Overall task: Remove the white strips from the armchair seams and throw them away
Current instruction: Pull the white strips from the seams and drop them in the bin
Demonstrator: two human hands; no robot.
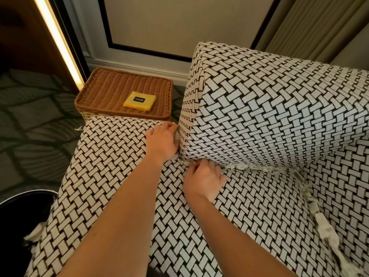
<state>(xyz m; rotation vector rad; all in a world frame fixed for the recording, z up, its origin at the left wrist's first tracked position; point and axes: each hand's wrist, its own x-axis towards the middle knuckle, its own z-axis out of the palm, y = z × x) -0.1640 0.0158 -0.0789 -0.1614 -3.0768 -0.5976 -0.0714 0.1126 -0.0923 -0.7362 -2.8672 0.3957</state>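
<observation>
Both hands are jammed into the armchair (279, 108) seam. Right hand (203, 180) has its fingers curled, pinching a white strip (249, 167) that runs off to its right under the backrest. Left hand (162, 140) has its fingertips buried beside a white scrap (176, 136); can't tell if it's actually gripping.

This looks like a furnished hotel-style room or a home sitting corner. A black-and-white basket-weave upholstered armchair (279, 108) stands on dark leaf-patterned carpet (30, 120), close to a panelled wall with a pale moulded skirting board (139, 65). Beige pleated curtains (311, 27) hang behind it, a warm strip light (60, 43) glows along a dark frame, and a brown flat-topped wicker basket (103, 92) carries a small yellow square packet (139, 100).
</observation>
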